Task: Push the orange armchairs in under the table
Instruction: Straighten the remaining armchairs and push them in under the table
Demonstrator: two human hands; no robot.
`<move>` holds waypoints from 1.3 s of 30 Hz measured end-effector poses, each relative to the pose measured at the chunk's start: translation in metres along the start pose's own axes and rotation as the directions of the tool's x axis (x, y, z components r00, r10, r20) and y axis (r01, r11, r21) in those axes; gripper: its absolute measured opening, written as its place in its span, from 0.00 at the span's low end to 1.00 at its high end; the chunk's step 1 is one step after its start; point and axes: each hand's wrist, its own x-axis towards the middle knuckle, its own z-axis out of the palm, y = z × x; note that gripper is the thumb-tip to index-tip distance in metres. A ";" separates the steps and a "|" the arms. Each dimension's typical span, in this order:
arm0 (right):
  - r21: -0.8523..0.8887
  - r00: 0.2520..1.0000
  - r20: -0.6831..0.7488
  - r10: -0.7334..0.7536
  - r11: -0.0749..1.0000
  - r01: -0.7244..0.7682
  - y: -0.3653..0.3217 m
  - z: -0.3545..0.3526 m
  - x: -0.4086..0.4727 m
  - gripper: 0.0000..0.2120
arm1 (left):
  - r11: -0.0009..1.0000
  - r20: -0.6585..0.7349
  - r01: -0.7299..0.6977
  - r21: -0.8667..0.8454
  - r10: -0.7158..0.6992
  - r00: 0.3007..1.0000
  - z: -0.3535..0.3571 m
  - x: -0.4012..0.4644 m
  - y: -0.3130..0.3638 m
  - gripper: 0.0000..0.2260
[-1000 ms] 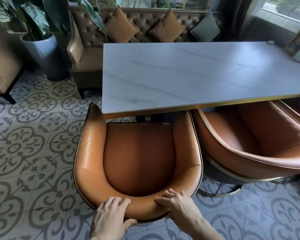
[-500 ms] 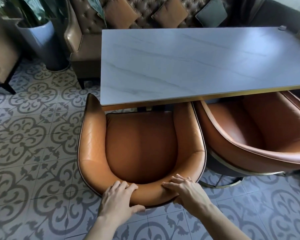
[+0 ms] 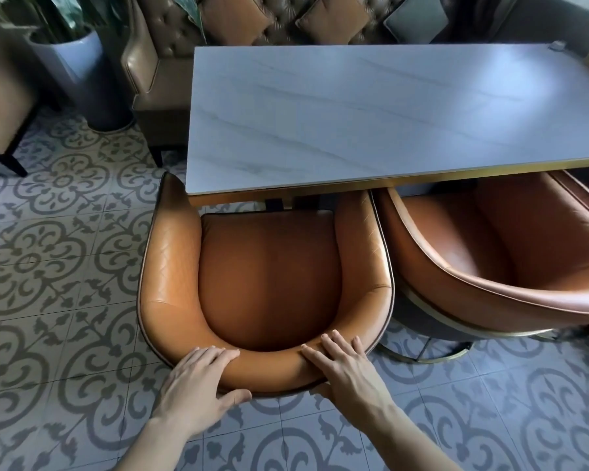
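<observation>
Head cam: both hands are clamped on the curved back rim of the near orange armchair (image 3: 269,277), left hand (image 3: 198,385) and right hand (image 3: 346,372) with fingers over the top and thumbs underneath. Ahead of the fingertips its front tucks under the table (image 3: 371,107) edge; off to the right of the right fingers, the second armchair (image 3: 490,253) sits touching it, angled, partly under the table.
</observation>
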 end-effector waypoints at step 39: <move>-0.023 0.983 0.174 0.060 0.998 -0.057 0.055 -0.005 -0.020 0.47 | 0.995 0.078 0.036 -0.096 -0.029 0.997 0.045 -0.003 0.052 0.26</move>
